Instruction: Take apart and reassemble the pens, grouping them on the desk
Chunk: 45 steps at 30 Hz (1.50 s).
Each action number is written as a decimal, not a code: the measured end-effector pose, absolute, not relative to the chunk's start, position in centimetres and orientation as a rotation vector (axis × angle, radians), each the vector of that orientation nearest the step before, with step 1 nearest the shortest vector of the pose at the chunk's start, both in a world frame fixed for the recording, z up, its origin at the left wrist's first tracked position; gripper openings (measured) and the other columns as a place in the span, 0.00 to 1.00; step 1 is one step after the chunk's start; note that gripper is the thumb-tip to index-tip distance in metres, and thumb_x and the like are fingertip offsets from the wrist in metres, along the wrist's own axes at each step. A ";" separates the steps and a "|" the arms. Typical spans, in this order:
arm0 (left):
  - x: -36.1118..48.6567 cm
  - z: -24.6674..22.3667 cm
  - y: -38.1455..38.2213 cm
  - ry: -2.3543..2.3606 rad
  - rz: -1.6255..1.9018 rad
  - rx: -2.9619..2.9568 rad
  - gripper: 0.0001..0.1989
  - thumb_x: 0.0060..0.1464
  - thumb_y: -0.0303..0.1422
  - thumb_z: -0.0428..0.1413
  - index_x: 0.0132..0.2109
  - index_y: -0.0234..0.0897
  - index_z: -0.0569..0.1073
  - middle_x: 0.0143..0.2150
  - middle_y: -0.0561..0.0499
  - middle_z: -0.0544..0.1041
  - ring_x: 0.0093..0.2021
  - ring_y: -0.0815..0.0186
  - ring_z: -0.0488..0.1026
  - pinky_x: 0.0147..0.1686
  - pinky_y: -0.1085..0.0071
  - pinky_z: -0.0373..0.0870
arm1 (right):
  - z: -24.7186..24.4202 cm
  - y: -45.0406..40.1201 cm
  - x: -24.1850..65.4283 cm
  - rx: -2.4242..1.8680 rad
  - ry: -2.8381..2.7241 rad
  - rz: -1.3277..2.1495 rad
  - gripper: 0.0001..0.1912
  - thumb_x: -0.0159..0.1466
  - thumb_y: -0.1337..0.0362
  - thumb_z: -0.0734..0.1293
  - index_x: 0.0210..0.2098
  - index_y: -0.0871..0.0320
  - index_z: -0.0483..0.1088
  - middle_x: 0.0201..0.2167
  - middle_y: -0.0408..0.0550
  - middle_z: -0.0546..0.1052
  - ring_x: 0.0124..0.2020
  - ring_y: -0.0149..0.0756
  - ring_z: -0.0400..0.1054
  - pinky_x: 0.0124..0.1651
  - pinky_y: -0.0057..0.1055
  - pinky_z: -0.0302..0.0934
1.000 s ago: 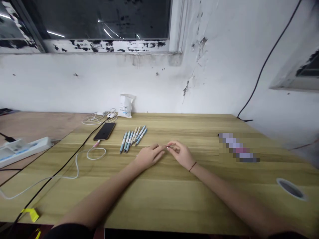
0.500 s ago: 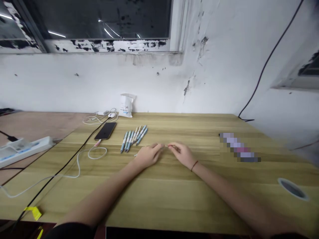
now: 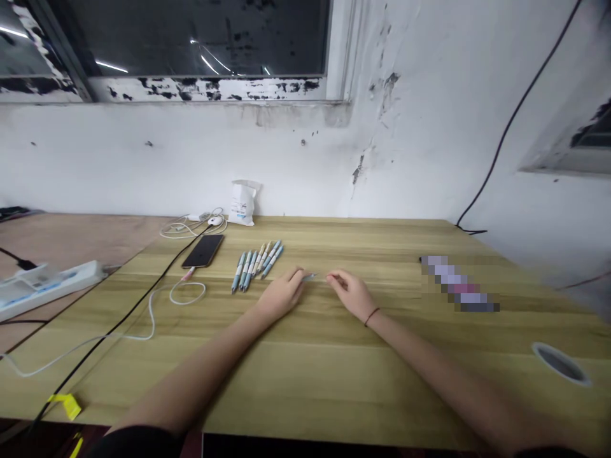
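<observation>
My left hand (image 3: 282, 292) rests low over the middle of the table, its fingers closed round a pen (image 3: 310, 277). Only the pale blue end of that pen shows, pointing right; the rest is hidden in the hand. A short gap away, my right hand (image 3: 351, 294) has thumb and fingertips pinched together. Whether something small is between them I cannot make out. Left of my left hand lie several pens (image 3: 255, 266) in a loose row, some with blue barrels and some with beige ones.
A phone (image 3: 203, 250) with a white charging cable (image 3: 151, 318) lies left of the pens. Behind stand a white packet (image 3: 242, 203) and a coiled cable (image 3: 176, 228). A power strip (image 3: 62, 286) is at far left. On the right are a blurred-out long object (image 3: 456, 283) and a round grommet (image 3: 562, 364).
My hands have moved apart, the left one slightly leftward. The blue end of the pen now shows beyond my left fingers.
</observation>
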<state>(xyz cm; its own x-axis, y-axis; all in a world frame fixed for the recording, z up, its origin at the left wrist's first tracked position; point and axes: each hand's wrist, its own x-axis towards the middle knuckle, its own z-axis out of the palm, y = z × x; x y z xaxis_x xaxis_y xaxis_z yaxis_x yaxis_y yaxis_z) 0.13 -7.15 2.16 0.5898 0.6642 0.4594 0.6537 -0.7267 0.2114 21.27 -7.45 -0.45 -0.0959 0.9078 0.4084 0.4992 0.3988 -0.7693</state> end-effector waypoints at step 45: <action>0.3 2.3 -7.6 1.031 0.850 2.907 0.14 0.61 0.30 0.44 0.51 0.39 0.67 0.46 0.46 0.69 0.47 0.64 0.68 0.47 0.66 0.66 | 0.4 -8.5 20.8 -1.097 -1.895 0.542 0.12 0.63 0.56 0.60 0.40 0.57 0.68 0.26 0.43 0.72 0.24 0.30 0.64 0.28 0.27 0.60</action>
